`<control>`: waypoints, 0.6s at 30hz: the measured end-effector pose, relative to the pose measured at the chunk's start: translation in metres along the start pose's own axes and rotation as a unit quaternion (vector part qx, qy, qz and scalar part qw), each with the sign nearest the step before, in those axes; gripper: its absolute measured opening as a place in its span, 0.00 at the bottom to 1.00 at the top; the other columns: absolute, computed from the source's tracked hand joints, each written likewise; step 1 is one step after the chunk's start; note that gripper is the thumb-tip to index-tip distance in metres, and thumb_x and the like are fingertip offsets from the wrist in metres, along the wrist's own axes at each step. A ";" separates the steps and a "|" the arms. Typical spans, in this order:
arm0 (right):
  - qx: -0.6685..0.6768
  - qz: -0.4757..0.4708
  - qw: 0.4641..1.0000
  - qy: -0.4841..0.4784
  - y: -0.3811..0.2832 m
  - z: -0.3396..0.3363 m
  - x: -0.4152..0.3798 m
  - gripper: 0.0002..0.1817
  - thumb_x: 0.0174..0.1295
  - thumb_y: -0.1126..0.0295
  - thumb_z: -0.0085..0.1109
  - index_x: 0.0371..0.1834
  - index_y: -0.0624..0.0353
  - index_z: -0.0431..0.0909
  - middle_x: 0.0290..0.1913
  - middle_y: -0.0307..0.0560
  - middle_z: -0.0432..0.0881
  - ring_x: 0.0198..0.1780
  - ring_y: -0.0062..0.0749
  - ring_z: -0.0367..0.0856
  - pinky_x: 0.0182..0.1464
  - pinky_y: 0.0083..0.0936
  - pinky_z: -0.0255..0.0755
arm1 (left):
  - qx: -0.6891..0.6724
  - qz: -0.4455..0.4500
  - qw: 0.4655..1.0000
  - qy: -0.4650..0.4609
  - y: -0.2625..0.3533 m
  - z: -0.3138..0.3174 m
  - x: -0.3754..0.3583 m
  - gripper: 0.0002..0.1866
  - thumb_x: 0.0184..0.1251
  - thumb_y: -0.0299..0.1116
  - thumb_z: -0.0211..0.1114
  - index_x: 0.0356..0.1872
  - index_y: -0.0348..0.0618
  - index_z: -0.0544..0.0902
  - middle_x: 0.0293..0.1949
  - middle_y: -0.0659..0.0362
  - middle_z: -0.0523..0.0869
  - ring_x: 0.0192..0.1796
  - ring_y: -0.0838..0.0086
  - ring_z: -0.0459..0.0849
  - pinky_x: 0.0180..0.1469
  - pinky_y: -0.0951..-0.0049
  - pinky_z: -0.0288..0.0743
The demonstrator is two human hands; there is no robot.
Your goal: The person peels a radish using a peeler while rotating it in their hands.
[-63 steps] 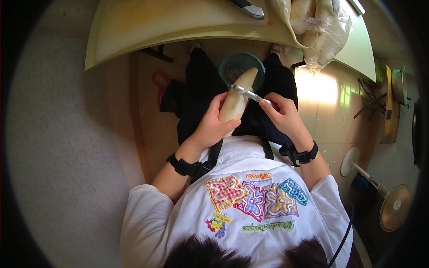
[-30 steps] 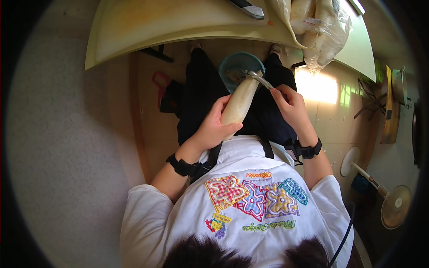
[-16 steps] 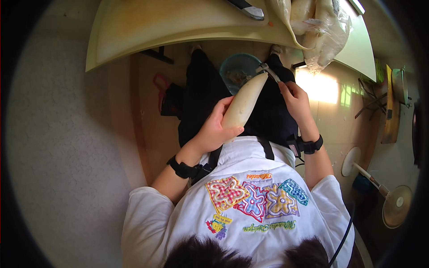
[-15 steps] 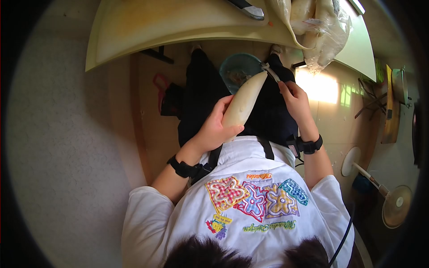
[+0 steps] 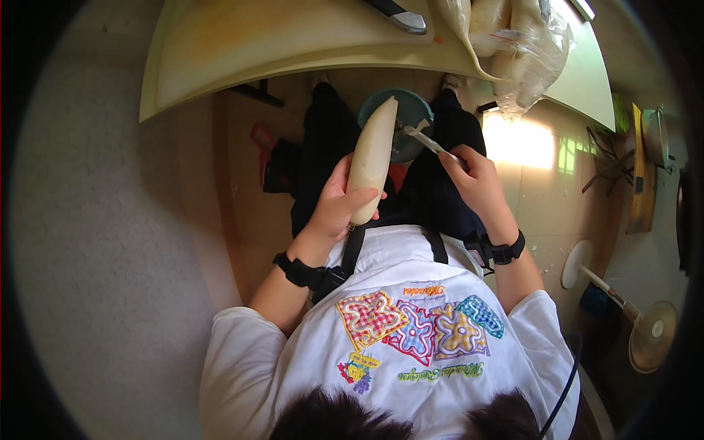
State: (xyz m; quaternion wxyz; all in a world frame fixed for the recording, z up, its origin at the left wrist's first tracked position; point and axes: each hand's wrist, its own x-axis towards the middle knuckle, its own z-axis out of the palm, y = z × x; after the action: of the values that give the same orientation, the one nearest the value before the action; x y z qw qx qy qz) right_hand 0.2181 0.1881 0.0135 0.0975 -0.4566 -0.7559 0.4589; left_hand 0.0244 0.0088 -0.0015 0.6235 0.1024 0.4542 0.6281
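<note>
A long white radish (image 5: 375, 158) stands nearly upright in the picture, and my left hand (image 5: 343, 199) is wrapped round its lower end. My right hand (image 5: 471, 180) grips the handle of a peeler (image 5: 427, 139), whose head has a pale strip on it. The peeler is apart from the radish, to its right. Beneath both, between the legs, is a blue-green basin (image 5: 416, 110), partly hidden by the radish and the peeler.
A pale table (image 5: 293, 44) spans the top, bearing a knife (image 5: 402, 17) and white radishes in a clear plastic bag (image 5: 522, 62). A white fan (image 5: 653, 334) stands at the right. A pink-handled dark item (image 5: 279, 165) lies left of the legs.
The radish has swung left and more upright in my left hand. My right hand has moved slightly down and left, and the peeler is now away from the radish's tip.
</note>
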 end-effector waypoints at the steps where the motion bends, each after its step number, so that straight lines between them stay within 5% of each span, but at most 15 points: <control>1: 0.000 0.000 1.000 0.002 -0.001 0.000 -0.002 0.18 0.67 0.57 0.66 0.37 0.65 0.83 0.18 0.44 0.71 0.21 0.25 0.66 0.26 0.27 0.62 | -0.015 0.008 1.000 0.003 0.002 -0.001 0.000 0.36 0.61 0.27 0.67 0.71 0.39 0.64 0.51 0.51 0.78 0.45 0.66 0.84 0.32 0.69 0.85; 10: -0.076 -0.135 0.984 -0.082 -0.016 -0.007 -0.007 0.14 0.62 0.59 0.69 0.33 0.61 0.84 0.22 0.52 0.79 0.23 0.45 0.78 0.27 0.34 0.70 | -0.108 -0.026 0.992 -0.062 0.012 -0.011 0.013 0.35 0.60 0.33 0.66 0.69 0.40 0.65 0.51 0.50 0.78 0.44 0.64 0.84 0.31 0.67 0.84; 18: -0.099 -0.195 0.970 -0.105 -0.018 -0.020 -0.008 0.14 0.59 0.58 0.71 0.31 0.59 0.84 0.22 0.50 0.79 0.22 0.43 0.78 0.26 0.34 0.69 | -0.252 -0.146 0.942 -0.169 0.004 -0.030 0.018 0.40 0.59 0.40 0.66 0.73 0.40 0.64 0.67 0.45 0.73 0.40 0.67 0.80 0.30 0.69 0.81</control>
State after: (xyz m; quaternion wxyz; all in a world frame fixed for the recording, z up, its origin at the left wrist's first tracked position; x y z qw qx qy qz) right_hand 0.2230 0.1912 0.0414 0.0598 -0.2575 -0.8777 0.3996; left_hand -0.0029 0.0117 -0.0238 0.7816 -0.0210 0.1789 0.5973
